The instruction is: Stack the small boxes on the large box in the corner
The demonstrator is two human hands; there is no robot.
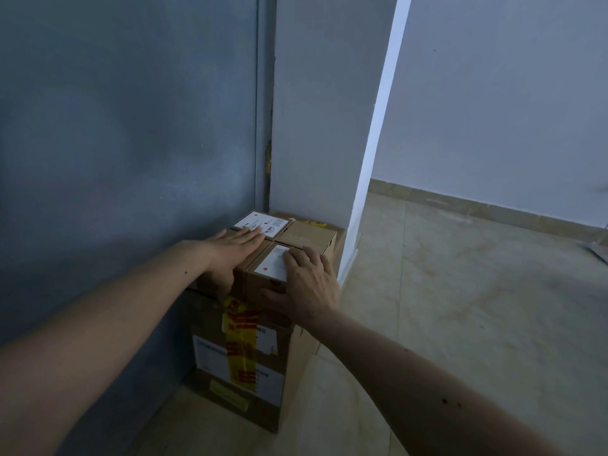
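A tall brown large box (241, 366) with yellow tape and white labels stands on the floor in the corner. Several small brown boxes sit on top of it in a tight block. The far left small box (263, 224) has a white label, and the far right small box (307, 234) is plain. My left hand (230, 250) lies flat on the near left small box, thumb down its front. My right hand (307, 279) rests on the near right small box (271, 269), fingers on its white label and thumb on its front face.
A dark blue door or wall (131, 143) is right beside the boxes on the left. A pale wall pillar (322, 110) stands behind them. Beige tiled floor (477, 307) spreads to the right, with a white wall beyond.
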